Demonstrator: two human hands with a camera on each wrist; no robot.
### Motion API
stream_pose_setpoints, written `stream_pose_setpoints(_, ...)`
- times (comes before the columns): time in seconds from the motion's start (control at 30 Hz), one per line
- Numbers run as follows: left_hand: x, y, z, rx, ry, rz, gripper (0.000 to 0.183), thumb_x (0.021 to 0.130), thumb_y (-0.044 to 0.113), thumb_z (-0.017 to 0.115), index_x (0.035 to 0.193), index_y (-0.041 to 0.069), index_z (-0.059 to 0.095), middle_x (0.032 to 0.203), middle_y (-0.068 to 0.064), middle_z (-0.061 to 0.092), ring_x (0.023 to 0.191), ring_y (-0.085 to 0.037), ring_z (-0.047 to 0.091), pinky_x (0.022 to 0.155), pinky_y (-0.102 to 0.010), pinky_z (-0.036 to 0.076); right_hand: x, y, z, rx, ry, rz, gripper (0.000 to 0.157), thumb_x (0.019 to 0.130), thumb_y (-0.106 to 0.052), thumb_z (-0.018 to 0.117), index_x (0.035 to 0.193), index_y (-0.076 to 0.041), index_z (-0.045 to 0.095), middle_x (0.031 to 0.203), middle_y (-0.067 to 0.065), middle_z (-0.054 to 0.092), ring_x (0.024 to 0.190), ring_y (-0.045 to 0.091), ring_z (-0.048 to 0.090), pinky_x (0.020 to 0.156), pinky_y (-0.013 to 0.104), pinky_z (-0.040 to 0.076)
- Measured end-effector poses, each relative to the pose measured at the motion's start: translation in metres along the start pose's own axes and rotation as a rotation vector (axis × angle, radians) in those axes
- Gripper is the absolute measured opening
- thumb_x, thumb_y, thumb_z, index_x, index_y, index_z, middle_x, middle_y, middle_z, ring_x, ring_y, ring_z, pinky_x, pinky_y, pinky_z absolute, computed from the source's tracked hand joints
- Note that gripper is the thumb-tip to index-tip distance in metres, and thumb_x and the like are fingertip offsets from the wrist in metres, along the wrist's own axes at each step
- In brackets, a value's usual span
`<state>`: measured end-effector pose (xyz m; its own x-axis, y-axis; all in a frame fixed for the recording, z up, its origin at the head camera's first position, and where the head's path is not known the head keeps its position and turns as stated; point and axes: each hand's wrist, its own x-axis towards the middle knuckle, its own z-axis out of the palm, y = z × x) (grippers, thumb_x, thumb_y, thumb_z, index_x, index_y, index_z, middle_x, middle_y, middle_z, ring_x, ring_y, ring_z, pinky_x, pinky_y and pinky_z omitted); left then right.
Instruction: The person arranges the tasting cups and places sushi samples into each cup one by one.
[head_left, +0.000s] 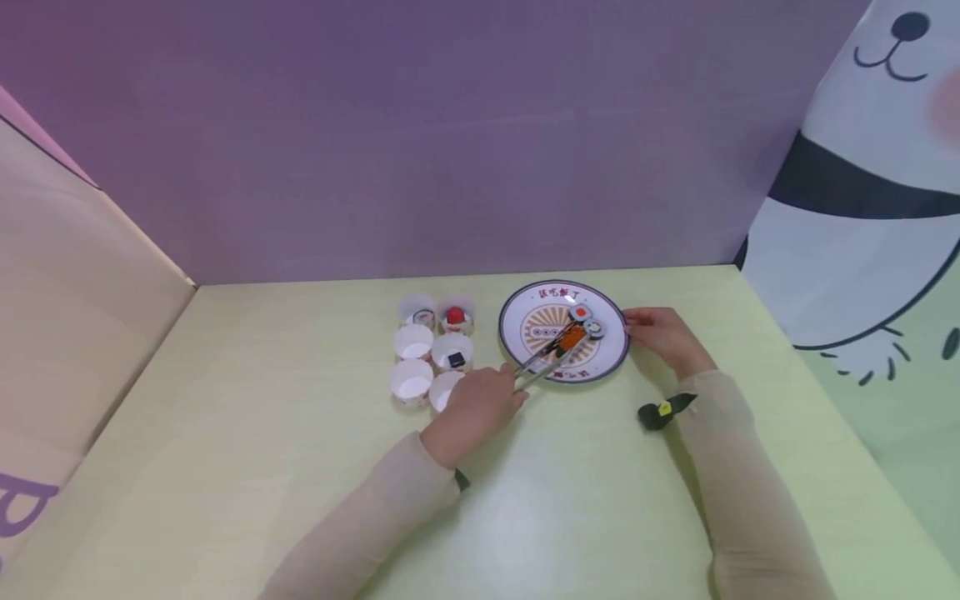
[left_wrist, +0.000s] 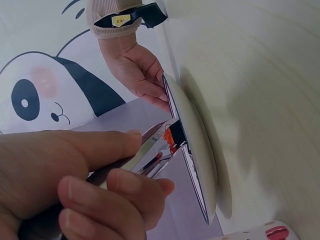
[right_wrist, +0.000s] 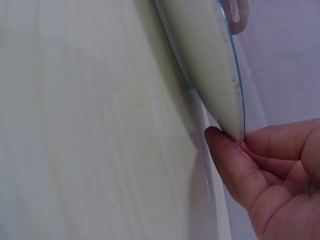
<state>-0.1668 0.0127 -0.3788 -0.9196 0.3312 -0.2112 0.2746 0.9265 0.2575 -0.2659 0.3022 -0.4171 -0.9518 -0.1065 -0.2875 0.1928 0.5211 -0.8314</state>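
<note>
My left hand (head_left: 478,408) grips a pair of metal tongs (head_left: 531,377), also seen up close in the left wrist view. The tong tips are at an orange-topped sushi piece (head_left: 572,337) with a black wrap, over the white patterned plate (head_left: 517,321). Just beyond it on the plate lie two small sushi rolls, one with an orange centre (head_left: 580,312) and one with a pale centre (head_left: 593,328). With thumb and fingers, my right hand (right_wrist: 270,172) pinches the plate's right rim. The right wrist view shows the plate's underside (right_wrist: 212,75) close over the table.
Several white paper cups stand left of the plate. One back cup holds a red ball (head_left: 455,316), the other a sushi roll (head_left: 423,317); a black piece (head_left: 456,359) lies in a middle cup. A purple wall (head_left: 465,167) rises behind the table (head_left: 300,400).
</note>
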Motion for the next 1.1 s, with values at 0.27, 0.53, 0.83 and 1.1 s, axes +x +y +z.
stream_pose_setpoints(0.27,0.000,-0.003,-0.001,0.003,-0.009,0.011,0.038,0.095,0.039,0.053,0.111,0.005,0.056,0.070,-0.007,0.055,0.060,-0.020,0.053,0.052,-0.030,0.044,-0.001,0.002,0.001,-0.010,0.013,0.004,0.043,0.096,-0.004,0.045,0.137,0.009,0.038,0.137,0.028,0.043,0.121,0.033,0.046,0.101,0.040,0.041)
stream_pose_setpoints(0.53,-0.004,-0.008,-0.011,0.053,0.030,0.019,0.043,0.095,0.042,0.051,0.116,0.004,0.056,0.080,-0.012,0.062,0.070,-0.025,0.061,0.054,-0.033,0.047,-0.001,0.001,-0.002,-0.016,0.006,-0.028,0.043,0.096,-0.004,0.046,0.136,0.010,0.039,0.136,0.029,0.044,0.117,0.028,0.048,0.091,0.024,0.046)
stream_pose_setpoints(0.83,-0.014,-0.021,-0.021,0.024,0.075,0.014,0.035,0.094,0.040,0.054,0.100,0.005,0.055,0.067,-0.006,0.054,0.057,-0.022,0.053,0.049,-0.033,0.045,0.002,0.001,-0.003,-0.009,0.006,0.001,0.044,0.096,-0.005,0.046,0.137,0.008,0.038,0.137,0.028,0.043,0.123,0.034,0.045,0.102,0.042,0.039)
stream_pose_setpoints(1.1,-0.027,-0.040,-0.022,0.056,0.107,-0.007,0.041,0.094,0.040,0.054,0.109,0.003,0.056,0.071,-0.011,0.059,0.060,-0.027,0.059,0.049,-0.035,0.046,0.000,0.001,0.001,-0.017,0.013,-0.034,0.043,0.095,-0.004,0.046,0.135,0.012,0.040,0.134,0.030,0.045,0.116,0.029,0.049,0.094,0.029,0.044)
